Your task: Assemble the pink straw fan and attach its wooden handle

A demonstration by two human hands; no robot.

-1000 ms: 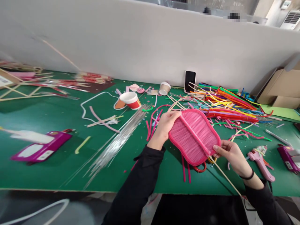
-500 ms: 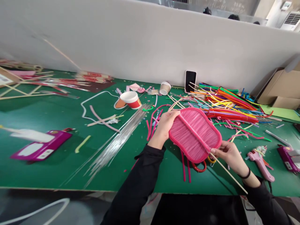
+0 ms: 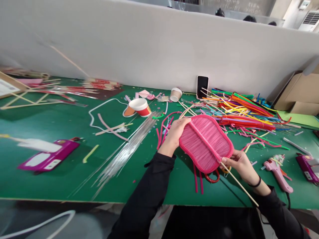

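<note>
A pink fan [image 3: 211, 136] made of pipe cleaners, with a thicker rim and a band across its middle, is held above the table and tilted. My left hand [image 3: 176, 134] grips its upper left edge, thumb along the rim. At the lower right edge, my right hand [image 3: 240, 163] pinches the rim where a thin wooden stick [image 3: 240, 184] comes out of the middle band. The stick slants down toward the table's front edge. Partly hidden under the fan are red-handled scissors [image 3: 212, 178] and pink pipe cleaner strips [image 3: 195, 179].
Bundles of coloured pipe cleaners [image 3: 246, 109] lie at the back right, near a phone [image 3: 202, 87] leaning on the partition. A pink glue gun [image 3: 279, 174] is at right. Metal wires [image 3: 127, 149], a paper cup [image 3: 142, 108] and a purple device [image 3: 51, 157] are to the left.
My right hand and the stick's lower end have shifted slightly left, with the fan's right edge moving along. Both hands keep their hold.
</note>
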